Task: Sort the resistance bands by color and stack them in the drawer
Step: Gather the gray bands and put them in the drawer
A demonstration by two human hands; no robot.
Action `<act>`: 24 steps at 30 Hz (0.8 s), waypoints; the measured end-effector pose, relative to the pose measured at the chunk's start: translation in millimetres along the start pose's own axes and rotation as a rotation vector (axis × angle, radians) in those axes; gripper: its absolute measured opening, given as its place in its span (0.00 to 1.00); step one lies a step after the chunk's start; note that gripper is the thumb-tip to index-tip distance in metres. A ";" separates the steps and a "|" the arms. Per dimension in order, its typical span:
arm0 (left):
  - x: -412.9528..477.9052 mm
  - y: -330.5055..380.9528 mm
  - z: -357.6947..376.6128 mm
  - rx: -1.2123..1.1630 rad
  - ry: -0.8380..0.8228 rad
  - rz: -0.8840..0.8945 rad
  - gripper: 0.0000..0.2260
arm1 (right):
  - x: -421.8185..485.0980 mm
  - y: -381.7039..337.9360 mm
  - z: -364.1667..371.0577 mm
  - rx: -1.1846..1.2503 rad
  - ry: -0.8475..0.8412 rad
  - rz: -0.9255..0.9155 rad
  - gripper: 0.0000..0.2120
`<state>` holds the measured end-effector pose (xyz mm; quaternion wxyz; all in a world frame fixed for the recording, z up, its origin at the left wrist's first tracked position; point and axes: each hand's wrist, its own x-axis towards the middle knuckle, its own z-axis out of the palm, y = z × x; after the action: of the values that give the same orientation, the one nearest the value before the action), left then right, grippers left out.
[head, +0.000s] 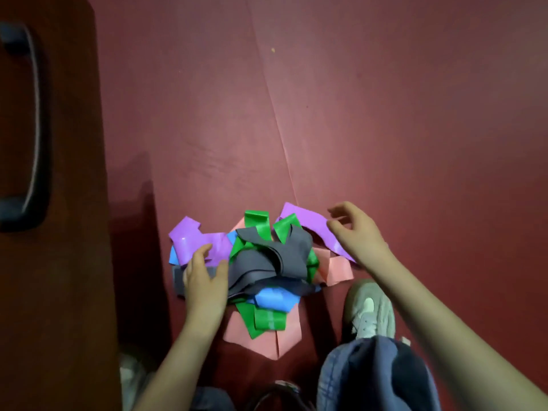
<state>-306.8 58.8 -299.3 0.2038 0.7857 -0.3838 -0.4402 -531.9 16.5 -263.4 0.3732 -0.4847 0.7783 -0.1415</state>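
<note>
The resistance band pile point(267, 262) lies between the hands. Left hand point(204, 277) rests spread on its left side; right hand point(355, 235) curls beside a purple band point(299, 218), grip unclear.

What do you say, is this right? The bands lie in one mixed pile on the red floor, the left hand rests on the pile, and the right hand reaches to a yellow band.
Not quite. The head view shows the right hand at a purple band, not a yellow one. The rest holds: the mixed pile lies on the red floor, and the left hand rests on it.
</note>
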 end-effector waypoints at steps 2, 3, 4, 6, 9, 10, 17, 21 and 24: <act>2.7 -3.8 2.9 -0.118 0.021 0.009 0.13 | 6.0 1.6 3.9 0.041 0.015 -0.009 0.08; 2.6 -4.7 4.1 -0.158 0.024 0.017 0.11 | 6.4 2.1 6.1 0.056 0.024 -0.013 0.08; 2.9 -4.8 5.8 -0.192 0.021 0.023 0.09 | 7.3 2.6 9.7 0.066 0.037 -0.020 0.07; 4.4 -2.4 9.5 -0.255 0.006 0.025 0.05 | 10.0 -0.4 18.3 0.082 0.059 -0.047 0.07; 9.7 -2.3 16.7 -0.314 -0.051 0.014 0.11 | 16.7 -16.7 41.2 0.062 -0.013 -0.126 0.07; 11.3 -2.0 18.5 -0.341 -0.063 0.004 0.12 | 20.2 -24.6 51.9 0.010 -0.080 -0.154 0.07; 24.8 -1.8 18.6 -0.452 -0.031 -0.033 0.14 | 34.1 -51.8 114.7 -0.772 -0.504 -0.205 0.14; 22.6 1.4 13.9 -0.497 -0.008 -0.057 0.13 | 28.0 -45.0 105.3 -0.521 -0.292 -0.205 0.10; 23.6 15.2 15.0 -0.606 -0.066 -0.075 0.10 | 21.5 -50.6 83.6 0.046 -0.272 -0.212 0.12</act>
<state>-318.4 31.1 -309.8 0.3998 0.6880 -0.2123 -0.5672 -444.4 -14.9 -300.5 0.4689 -0.5700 0.6619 -0.1310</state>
